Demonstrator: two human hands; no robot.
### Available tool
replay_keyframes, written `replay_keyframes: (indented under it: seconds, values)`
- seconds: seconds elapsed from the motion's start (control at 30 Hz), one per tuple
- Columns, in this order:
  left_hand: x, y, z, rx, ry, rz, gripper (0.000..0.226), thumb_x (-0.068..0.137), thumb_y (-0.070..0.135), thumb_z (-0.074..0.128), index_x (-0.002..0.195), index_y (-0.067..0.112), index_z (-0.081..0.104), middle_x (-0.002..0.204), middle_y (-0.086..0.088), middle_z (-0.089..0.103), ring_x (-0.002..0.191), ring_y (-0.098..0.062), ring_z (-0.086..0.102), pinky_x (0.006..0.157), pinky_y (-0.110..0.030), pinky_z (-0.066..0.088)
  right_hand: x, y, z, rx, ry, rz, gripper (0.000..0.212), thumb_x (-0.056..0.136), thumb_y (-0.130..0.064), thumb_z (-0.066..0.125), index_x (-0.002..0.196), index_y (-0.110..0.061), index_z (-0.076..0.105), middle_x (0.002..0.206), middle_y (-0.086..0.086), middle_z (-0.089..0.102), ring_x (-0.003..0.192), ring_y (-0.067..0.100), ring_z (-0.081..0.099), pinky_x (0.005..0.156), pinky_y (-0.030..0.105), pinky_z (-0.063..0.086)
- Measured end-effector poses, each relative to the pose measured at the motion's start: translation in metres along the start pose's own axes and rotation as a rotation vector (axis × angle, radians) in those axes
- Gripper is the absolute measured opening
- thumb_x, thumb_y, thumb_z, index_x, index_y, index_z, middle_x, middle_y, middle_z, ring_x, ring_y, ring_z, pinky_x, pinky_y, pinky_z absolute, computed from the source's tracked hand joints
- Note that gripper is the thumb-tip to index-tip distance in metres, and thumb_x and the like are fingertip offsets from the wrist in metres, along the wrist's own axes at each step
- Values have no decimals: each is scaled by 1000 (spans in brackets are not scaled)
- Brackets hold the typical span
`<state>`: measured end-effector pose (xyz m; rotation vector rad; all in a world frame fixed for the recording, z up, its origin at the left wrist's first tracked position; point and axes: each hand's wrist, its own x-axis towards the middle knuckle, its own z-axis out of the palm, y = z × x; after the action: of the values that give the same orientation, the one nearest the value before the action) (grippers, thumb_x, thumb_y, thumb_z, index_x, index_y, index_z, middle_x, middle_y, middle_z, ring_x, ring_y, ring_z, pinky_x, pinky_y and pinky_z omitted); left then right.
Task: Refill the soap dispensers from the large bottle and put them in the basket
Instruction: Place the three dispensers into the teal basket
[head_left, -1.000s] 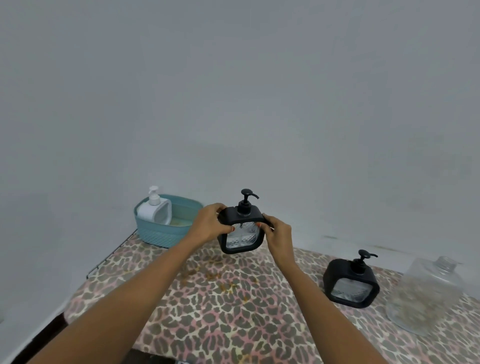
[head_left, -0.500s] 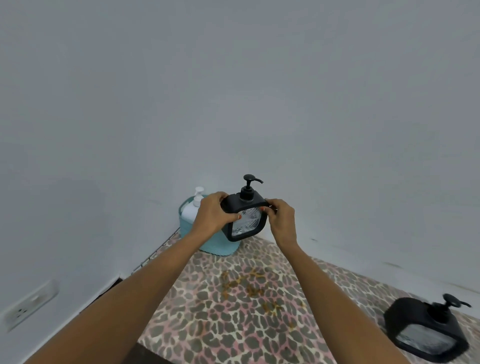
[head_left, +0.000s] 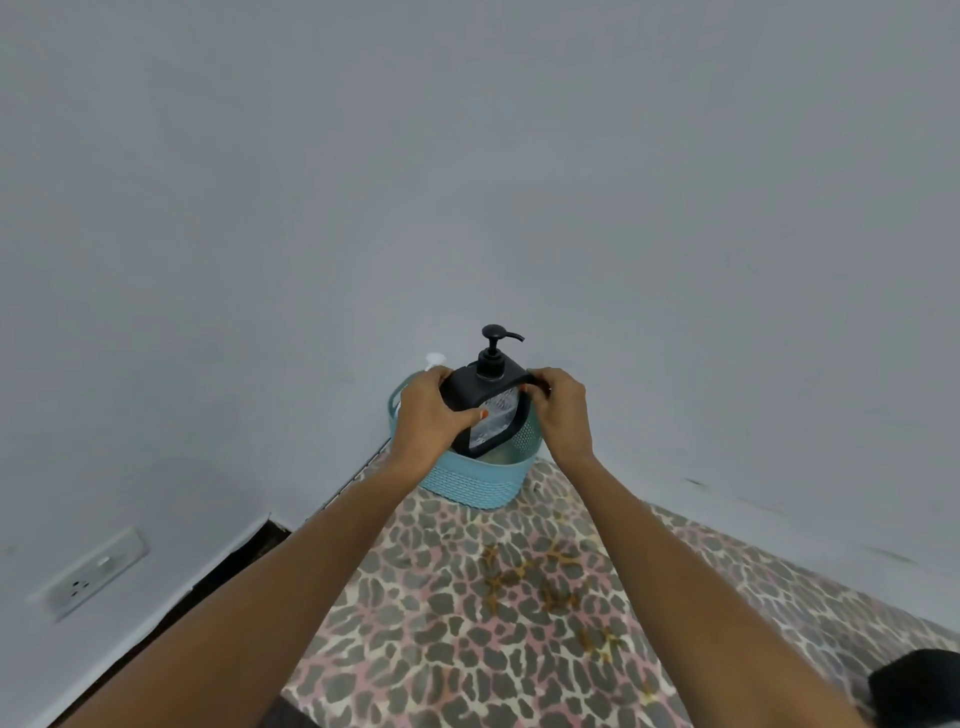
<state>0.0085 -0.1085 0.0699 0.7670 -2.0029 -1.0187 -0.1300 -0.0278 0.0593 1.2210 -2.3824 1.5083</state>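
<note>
"So, which step is this?"

"Basket step, I'd say: the left hand (head_left: 428, 410) and right hand (head_left: 561, 410) both curl round the top corners of the black dispenser (head_left: 470, 387), its base dipped inside the teal basket (head_left: 467, 480) by the white dispenser (head_left: 435, 358). Next: settle it upright, then let go. A second ago it hung over the worktop (head_left: 467, 649), short of the basket."

barely showing behind left hand (head_left: 426, 415) and black dispenser (head_left: 467, 384): white pump (head_left: 435, 358). cut off at bottom right corner: black shape (head_left: 919, 686).
</note>
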Motion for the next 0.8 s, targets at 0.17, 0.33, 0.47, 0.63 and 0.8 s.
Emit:
replay_keyframes:
  seconds: [0.17, 0.33, 0.47, 0.63, 0.8]
  values:
    - [1, -19, 7, 73, 1, -20, 42, 64, 15, 80, 98, 4, 58, 98, -11, 62, 85, -16, 53, 66, -12, 34, -3, 6, 20, 13, -2, 31, 19, 86, 2, 53, 100, 3, 66, 99, 18, 67, 89, 26, 61, 76, 20, 43]
    - [0, -30, 13, 258, 51, -66, 52, 61, 28, 82, 101, 7, 57, 106, -11, 52, 98, -22, 51, 71, -31, 42, -1, 10, 38, -89, -11, 101, 23, 86, -2, 51, 105, -1, 64, 106, 14, 64, 93, 27, 60, 74, 29, 44]
    - [-2, -36, 20, 238, 66, -86, 53, 61, 24, 83, 100, 2, 53, 106, -14, 49, 101, -26, 48, 79, -34, 44, 2, 12, 49, -136, -41, 150, 23, 88, -2, 49, 108, 0, 60, 112, 16, 59, 94, 29, 59, 76, 32, 44]
    - [-4, -41, 28, 291, 79, -86, 55, 63, 24, 82, 102, 0, 50, 109, -16, 47, 104, -28, 45, 86, -34, 44, 7, 14, 57, -129, -92, 163, 18, 87, 4, 46, 102, 3, 55, 107, 19, 56, 92, 30, 56, 75, 31, 42]
    - [-5, -41, 35, 328, 85, -121, 59, 69, 24, 77, 112, 0, 45, 119, -17, 42, 112, -29, 39, 93, -34, 38, 14, 20, 64, -212, -206, 166, 19, 89, 1, 44, 106, 4, 52, 110, 20, 57, 97, 30, 55, 74, 26, 37]
